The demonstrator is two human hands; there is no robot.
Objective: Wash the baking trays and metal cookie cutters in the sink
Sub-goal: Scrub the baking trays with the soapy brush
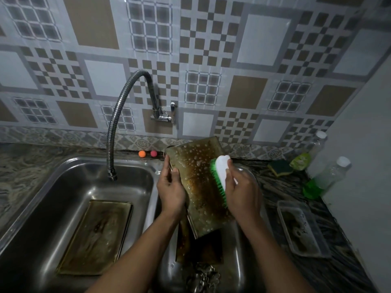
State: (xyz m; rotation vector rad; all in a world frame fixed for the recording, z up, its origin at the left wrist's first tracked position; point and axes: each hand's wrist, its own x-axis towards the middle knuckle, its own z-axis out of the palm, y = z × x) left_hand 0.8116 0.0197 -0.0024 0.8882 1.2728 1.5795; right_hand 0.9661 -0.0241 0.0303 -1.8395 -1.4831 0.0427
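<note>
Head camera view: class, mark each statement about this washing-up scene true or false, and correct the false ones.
1. The right hand holds a green-bristled brush against a soapy baking tray. True.
2. The left hand hangs empty. False: it grips that tray's left edge.
3. A second tray lies flat in the left basin of the sink. True.
4. The green sponge lies in the sink. False: it sits on the counter, right of the sink.
</note>
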